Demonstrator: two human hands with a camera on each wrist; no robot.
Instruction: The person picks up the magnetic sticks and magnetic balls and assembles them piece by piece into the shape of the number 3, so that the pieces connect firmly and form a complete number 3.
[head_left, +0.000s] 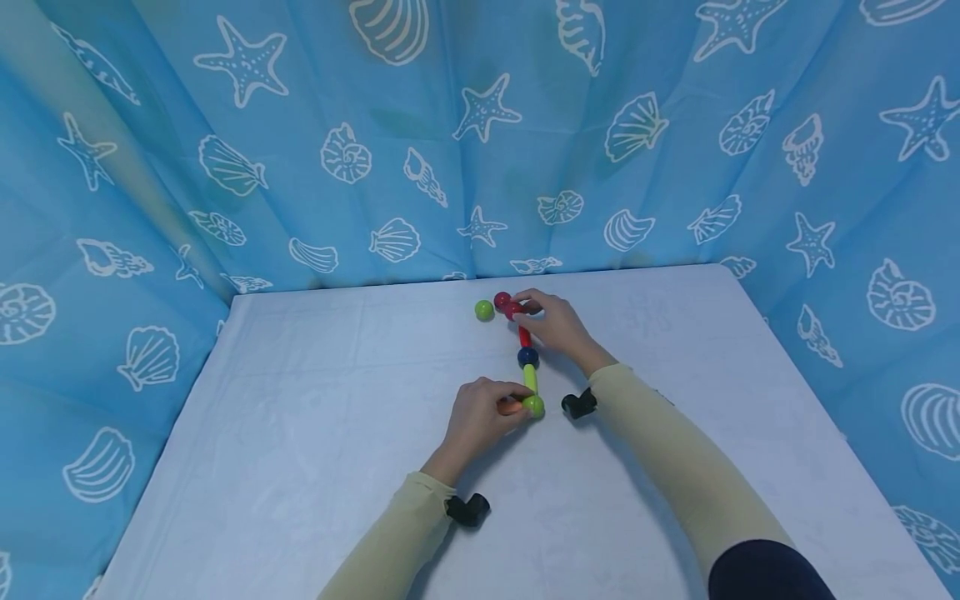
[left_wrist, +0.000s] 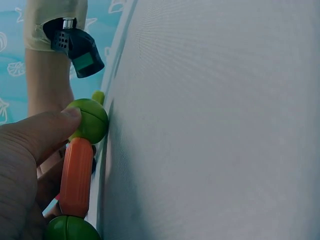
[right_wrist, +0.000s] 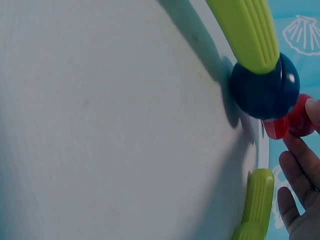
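A chain of toy rods and balls lies across the white table. My left hand [head_left: 480, 417] pinches a green ball [left_wrist: 92, 120] at the chain's near end, thumb on top. An orange rod [left_wrist: 76, 175] runs from that ball under the palm to another green ball [left_wrist: 72, 230]. Beyond the held ball come a lime rod [head_left: 531, 378], a navy ball [right_wrist: 265, 87] and a red rod [head_left: 524, 337]. At the far end my right hand [head_left: 555, 323] pinches a red ball [head_left: 513, 310] between thumb and finger; its other fingers are spread apart.
Just past the right fingertips sits a second red ball [head_left: 502, 300], with a loose-looking green ball [head_left: 484, 310] to its left. A white cloth covers the table [head_left: 315, 417]. Behind it hangs a blue curtain [head_left: 450, 192] with shell prints. Black wrist cameras [head_left: 468, 510] jut from both sleeves.
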